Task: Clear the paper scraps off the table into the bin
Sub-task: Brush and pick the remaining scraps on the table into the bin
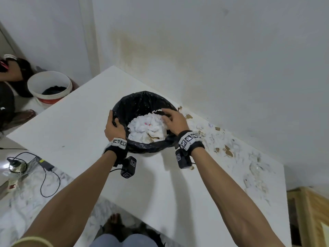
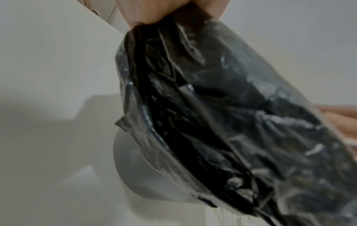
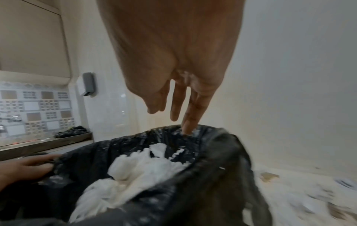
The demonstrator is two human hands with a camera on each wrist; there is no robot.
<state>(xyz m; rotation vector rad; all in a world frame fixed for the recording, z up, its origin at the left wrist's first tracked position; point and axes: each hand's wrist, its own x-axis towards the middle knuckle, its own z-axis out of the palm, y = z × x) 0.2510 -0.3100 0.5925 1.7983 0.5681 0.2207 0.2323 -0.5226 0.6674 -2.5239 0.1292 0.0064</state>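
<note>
The round grey bin lined with a black plastic bag (image 1: 142,106) stands on the white counter (image 1: 74,125), near the wall. The left hand (image 1: 113,128) has its grip clamped on the left rim of the bin, fingers curled over the folded bag edge; in the left wrist view the black plastic bunches under the fingers. The right hand (image 1: 173,119) is over the right side of the bin mouth with the grip apart, the fingers (image 3: 190,116) straight and spread, pointing down, holding nothing; one fingertip seems to touch the inner wall of the bag. Inside the bin, below this hand, lies a heap of white crumpled paper (image 1: 147,127) with some brown pieces.

More white and brown paper scraps (image 1: 229,147) lie scattered on the counter to the right of the bin, along the wall. No writing can be read; the wrist bands carry only black and white square markers.

On the floor to the left stand a white bucket (image 1: 49,86) with dark cloth inside and a black cable with a power strip (image 1: 19,164).
</note>
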